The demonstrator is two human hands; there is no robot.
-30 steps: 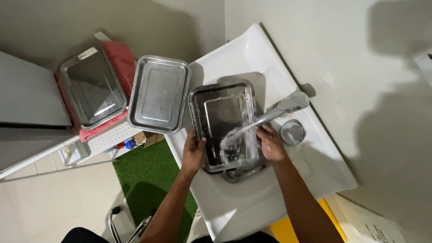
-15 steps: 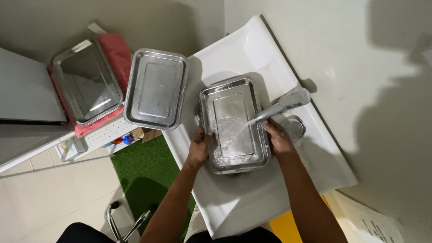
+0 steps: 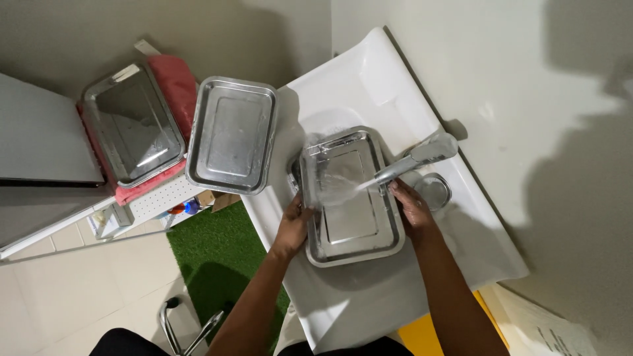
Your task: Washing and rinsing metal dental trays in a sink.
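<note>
I hold a rectangular steel tray (image 3: 349,217) over the white sink (image 3: 343,99), under the running tap (image 3: 412,160). My left hand (image 3: 295,224) grips the tray's left rim and my right hand (image 3: 410,207) grips its right rim. Water from the tap strikes the far left part of the tray and splashes.
A second steel tray (image 3: 232,135) rests upside up on the sink's left edge. A third tray (image 3: 132,125) lies on a pink cloth (image 3: 177,79) over a white perforated shelf (image 3: 161,198). A small round steel cup (image 3: 434,191) stands beside the tap. Green mat (image 3: 211,244) on the floor below.
The tray has been moved nearer to me and levelled; the water now lands on its far left part instead of its middle. Both hands keep their grip.
</note>
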